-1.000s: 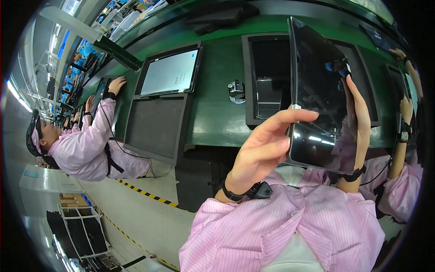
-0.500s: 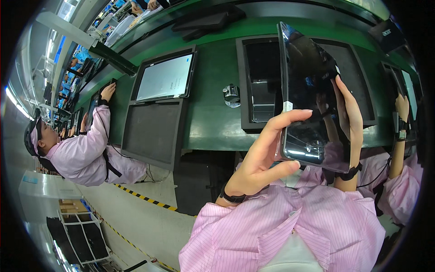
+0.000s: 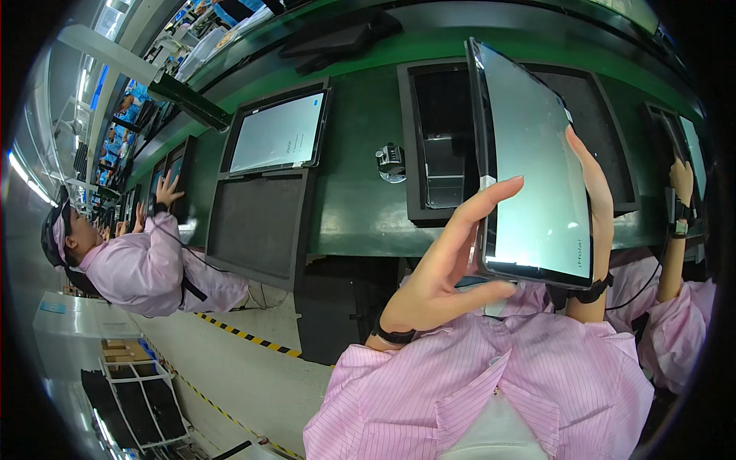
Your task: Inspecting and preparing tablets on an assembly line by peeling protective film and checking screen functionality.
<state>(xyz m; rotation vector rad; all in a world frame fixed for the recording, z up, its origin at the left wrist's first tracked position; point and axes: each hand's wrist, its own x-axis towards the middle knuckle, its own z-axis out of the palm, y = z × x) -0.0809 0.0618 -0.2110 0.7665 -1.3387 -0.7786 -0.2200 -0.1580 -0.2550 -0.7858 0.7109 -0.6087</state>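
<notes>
Holding a lit tablet (image 3: 534, 153), the right hand (image 3: 598, 182) sits opposite the left hand (image 3: 438, 280).

**Lost behind the tablet (image 3: 537, 165)**

Its back is out of my sight, and so are most fingers of my right hand (image 3: 599, 192). I cannot tell whether the index finger of my left hand (image 3: 433, 287) touches the glass. The tablet also hides the middle of the foam tray (image 3: 409, 153). Small lines on the lying tablet (image 3: 276, 132) are unreadable. The dark rim cuts off the right-hand co-worker's sleeve (image 3: 678, 330); the distant blue-clad people (image 3: 136, 98) are too tiny to make out.
</notes>
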